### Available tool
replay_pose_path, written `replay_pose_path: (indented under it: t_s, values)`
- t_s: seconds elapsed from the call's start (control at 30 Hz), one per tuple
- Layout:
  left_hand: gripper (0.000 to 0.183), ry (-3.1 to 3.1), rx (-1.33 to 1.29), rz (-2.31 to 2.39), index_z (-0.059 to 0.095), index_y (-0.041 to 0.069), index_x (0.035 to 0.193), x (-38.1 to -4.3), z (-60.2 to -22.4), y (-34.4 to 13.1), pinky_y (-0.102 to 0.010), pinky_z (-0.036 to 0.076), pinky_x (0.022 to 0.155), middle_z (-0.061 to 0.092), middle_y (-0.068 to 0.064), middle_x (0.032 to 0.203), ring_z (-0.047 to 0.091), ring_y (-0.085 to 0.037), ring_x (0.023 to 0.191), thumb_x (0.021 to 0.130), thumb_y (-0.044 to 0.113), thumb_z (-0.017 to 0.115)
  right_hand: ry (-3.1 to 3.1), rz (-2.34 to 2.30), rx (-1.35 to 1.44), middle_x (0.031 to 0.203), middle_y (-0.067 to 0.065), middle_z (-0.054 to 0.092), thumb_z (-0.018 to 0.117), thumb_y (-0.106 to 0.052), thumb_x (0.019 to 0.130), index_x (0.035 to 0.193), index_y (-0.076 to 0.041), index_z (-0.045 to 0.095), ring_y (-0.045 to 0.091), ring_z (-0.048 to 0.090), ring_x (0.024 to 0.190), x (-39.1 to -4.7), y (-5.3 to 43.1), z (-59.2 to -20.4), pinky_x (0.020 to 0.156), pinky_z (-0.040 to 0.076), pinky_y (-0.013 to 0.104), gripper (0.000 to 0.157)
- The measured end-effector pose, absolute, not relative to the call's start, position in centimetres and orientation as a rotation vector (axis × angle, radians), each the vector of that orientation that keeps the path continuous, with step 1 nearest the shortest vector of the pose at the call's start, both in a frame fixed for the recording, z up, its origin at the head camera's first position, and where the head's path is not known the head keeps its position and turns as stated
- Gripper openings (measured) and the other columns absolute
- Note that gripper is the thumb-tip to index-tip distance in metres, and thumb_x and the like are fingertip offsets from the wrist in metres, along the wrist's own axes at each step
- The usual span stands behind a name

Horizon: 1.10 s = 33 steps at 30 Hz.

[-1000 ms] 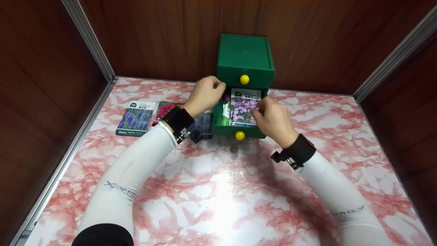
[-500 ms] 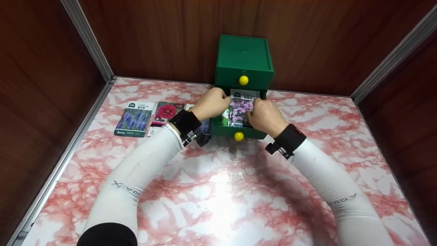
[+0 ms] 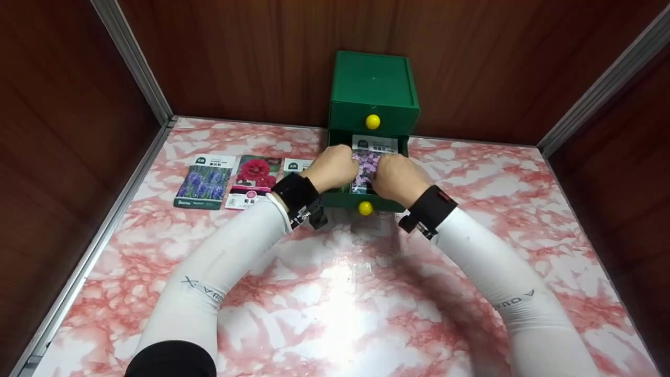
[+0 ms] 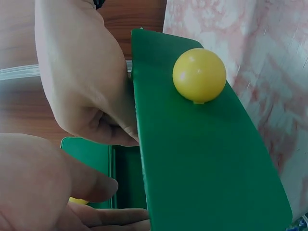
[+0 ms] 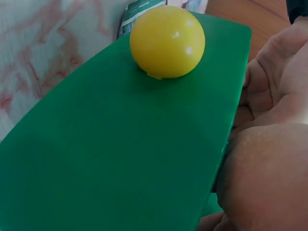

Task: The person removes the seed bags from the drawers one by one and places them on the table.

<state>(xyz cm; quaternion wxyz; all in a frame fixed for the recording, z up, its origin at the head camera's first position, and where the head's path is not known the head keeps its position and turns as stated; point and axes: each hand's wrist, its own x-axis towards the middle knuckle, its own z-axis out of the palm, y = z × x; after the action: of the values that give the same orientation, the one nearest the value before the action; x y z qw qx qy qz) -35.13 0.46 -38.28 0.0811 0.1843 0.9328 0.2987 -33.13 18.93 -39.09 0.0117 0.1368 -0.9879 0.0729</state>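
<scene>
The lower drawer (image 3: 340, 200) of a green box is pulled out, its yellow knob (image 3: 365, 208) facing front. Inside lies a seed packet with pink flowers (image 3: 366, 158). My left hand (image 3: 335, 166) reaches into the drawer's left side. In the left wrist view its thumb (image 4: 91, 179) stands apart from the straight fingers (image 4: 113, 217), whose tips go behind the drawer front. On the right side my right hand (image 3: 399, 178) reaches down over the packet. Its fingertips are hidden behind the drawer front (image 5: 120, 130), so whether they pinch anything does not show.
Several seed packets lie left of the drawer: one with blue flowers (image 3: 204, 183), one with red flowers (image 3: 255, 178), and one (image 3: 296, 165) partly covered by my left hand. The green box's upper drawer (image 3: 350, 116) is closed. A wood-grain wall (image 3: 251, 63) rises behind.
Both hands have moved lower into the drawer and closer together. My left hand has come down and right from the drawer's back left, uncovering the red-flower packet. The drawer stays out.
</scene>
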Motion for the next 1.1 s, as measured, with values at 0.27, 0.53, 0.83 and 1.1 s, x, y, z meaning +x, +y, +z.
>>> replay_pose_path:
  t_s: [0.27,0.53,0.83,1.1]
  values:
    - [0.03,2.796,0.567,0.879,0.056,0.013,0.081,-35.06,-38.4,0.63,-0.032,0.044,0.065,0.051,-0.002,0.075,0.054,-0.021,0.065,0.111,0.012,0.051,-3.075,0.318,0.395,0.1,0.029,0.074,0.067,-0.025,0.108,0.098,0.007,0.073,0.048,0.075,0.093,-33.35,18.88,-39.46,0.087,0.063,0.064,0.034]
    - [0.033,2.795,0.607,0.887,0.051,0.014,0.077,-35.14,-38.29,0.46,-0.031,0.04,0.063,0.045,-0.001,0.074,0.047,-0.019,0.062,0.109,0.009,0.053,-3.021,0.492,0.368,0.1,0.031,0.07,0.067,-0.023,0.107,0.111,0.013,0.068,0.047,0.073,0.094,-33.36,19.21,-39.75,0.087,0.062,0.062,0.036]
    - [0.031,2.785,0.567,0.857,0.052,0.014,0.076,-35.28,-38.46,0.72,-0.031,0.041,0.061,0.047,-0.002,0.074,0.051,-0.02,0.063,0.105,0.005,0.055,-3.065,0.38,0.364,0.103,0.033,0.07,0.065,-0.02,0.106,0.112,0.015,0.067,0.05,0.074,0.097,-33.22,19.12,-39.59,0.09,0.062,0.064,0.036]
    - [0.03,2.807,0.557,0.809,0.051,0.015,0.077,-34.92,-38.48,0.84,-0.032,0.043,0.062,0.047,-0.002,0.076,0.052,-0.021,0.067,0.104,0.004,0.054,-3.049,0.361,0.427,0.101,0.033,0.073,0.065,-0.017,0.103,0.099,0.011,0.072,0.051,0.074,0.093,-33.47,18.84,-39.72,0.088,0.062,0.065,0.029]
